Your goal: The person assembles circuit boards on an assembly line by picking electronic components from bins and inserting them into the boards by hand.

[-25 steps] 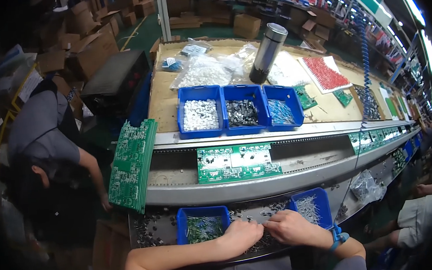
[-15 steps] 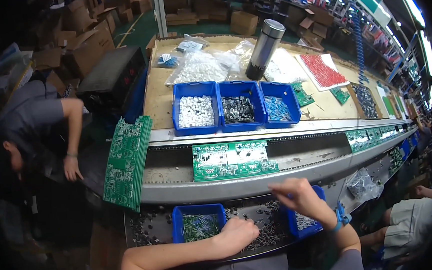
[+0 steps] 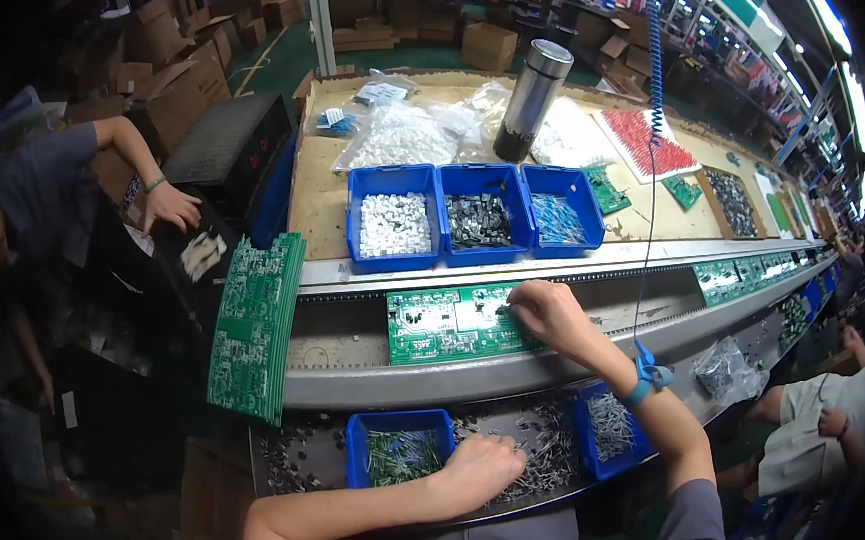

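My right hand (image 3: 553,314) reaches over the right part of a green circuit board (image 3: 428,343) on the rail. Its fingers are pinched together at the board's surface; whatever they hold is hidden. Small black parts stand on the board near those fingers. My left hand (image 3: 482,472) rests curled over a metal tray, among loose wire-legged components (image 3: 549,452); what lies in its closed fingers cannot be seen. Left of it stands a blue bin (image 3: 353,454) of green, wire-legged parts. Below my right forearm is a blue bin (image 3: 588,460) of silvery leaded parts.
Three blue bins (image 3: 445,261) line the far side of the rail. A stack of green boards (image 3: 256,327) leans at its left end. A steel flask (image 3: 533,97) stands behind. A blue coiled cord (image 3: 654,49) leads down to my right wrist strap (image 3: 647,375). Another person's hand (image 3: 173,204) is at far left.
My right hand has moved up and left from above the near bin onto the board. My left hand has barely shifted. The person at left has raised an arm toward the black box.
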### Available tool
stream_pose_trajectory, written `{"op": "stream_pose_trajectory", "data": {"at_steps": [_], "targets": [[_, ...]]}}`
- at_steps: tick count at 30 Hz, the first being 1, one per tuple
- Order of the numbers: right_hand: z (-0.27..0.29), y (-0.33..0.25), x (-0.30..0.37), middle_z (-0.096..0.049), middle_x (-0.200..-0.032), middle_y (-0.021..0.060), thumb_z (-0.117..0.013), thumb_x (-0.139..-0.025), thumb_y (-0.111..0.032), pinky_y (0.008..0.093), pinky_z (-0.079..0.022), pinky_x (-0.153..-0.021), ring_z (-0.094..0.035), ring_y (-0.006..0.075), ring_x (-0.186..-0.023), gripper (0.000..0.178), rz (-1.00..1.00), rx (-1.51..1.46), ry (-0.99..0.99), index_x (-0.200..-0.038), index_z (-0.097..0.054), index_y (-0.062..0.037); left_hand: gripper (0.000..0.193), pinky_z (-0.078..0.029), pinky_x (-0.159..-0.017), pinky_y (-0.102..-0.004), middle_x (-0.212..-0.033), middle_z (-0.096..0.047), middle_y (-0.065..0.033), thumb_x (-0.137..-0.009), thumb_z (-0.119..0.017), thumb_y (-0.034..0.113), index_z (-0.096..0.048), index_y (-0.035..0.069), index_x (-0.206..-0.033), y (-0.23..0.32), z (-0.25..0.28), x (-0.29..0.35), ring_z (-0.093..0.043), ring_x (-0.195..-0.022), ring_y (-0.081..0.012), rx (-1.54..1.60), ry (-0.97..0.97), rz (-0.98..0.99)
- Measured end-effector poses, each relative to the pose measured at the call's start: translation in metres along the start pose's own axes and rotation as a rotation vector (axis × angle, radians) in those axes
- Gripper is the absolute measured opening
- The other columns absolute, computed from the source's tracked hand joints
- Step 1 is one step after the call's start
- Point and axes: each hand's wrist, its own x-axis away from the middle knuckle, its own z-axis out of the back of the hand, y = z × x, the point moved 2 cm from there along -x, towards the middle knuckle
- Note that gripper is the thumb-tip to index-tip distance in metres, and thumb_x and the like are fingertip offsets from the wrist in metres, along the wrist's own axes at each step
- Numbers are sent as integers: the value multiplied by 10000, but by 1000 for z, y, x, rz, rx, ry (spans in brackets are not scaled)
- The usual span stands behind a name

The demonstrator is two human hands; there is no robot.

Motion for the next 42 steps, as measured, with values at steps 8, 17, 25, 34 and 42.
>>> {"op": "stream_pose_trajectory", "data": {"at_steps": [8, 17, 25, 34, 42], "targets": [[-4, 2, -5, -634, -768, 166, -617, -749, -31, 374, -498, -646, -624, 328, -711, 98, -34, 53, -70, -835, -645, 5, 47, -491, -621, -334, -722, -589, -76, -710, -572, 101, -562, 63, -735, 1, 0, 1, -634, -703, -229, -19, 12, -8], [-1, 2, -11, -617, -729, 155, -619, -704, -48, 377, -482, -625, -605, 321, -669, 122, 11, 111, -143, -814, -651, -6, 55, -452, -617, -324, -761, -573, -67, -701, -575, 118, -567, 71, -729, 2, 4, 1, -608, -731, -207, -60, 60, -39], [-3, -1, -14, -622, -716, 157, -613, -708, -39, 373, -484, -623, -610, 317, -666, 114, -17, 105, -155, -808, -653, -3, 84, -459, -622, -308, -766, -577, -62, -711, -576, 97, -560, 76, -790, 2, 3, 0, -608, -749, -204, -47, 44, -16], [-1, 0, -11, -663, -802, 159, -635, -741, -12, 363, -513, -697, -644, 313, -746, 123, -101, -14, -150, -858, -671, -2, 126, -495, -751, -386, -799, -569, -120, -711, -558, 30, -557, 18, -836, -1, 18, -1, -596, -813, -294, 247, 17, 17], [-6, 8, -8, -658, -826, 149, -651, -743, -15, 356, -510, -699, -641, 303, -768, 108, -44, 19, -105, -849, -672, -8, 224, -499, -744, -399, -860, -601, -153, -713, -542, -11, -584, -6, -934, -11, 32, -3, -604, -870, -328, 331, -50, 24]]}}
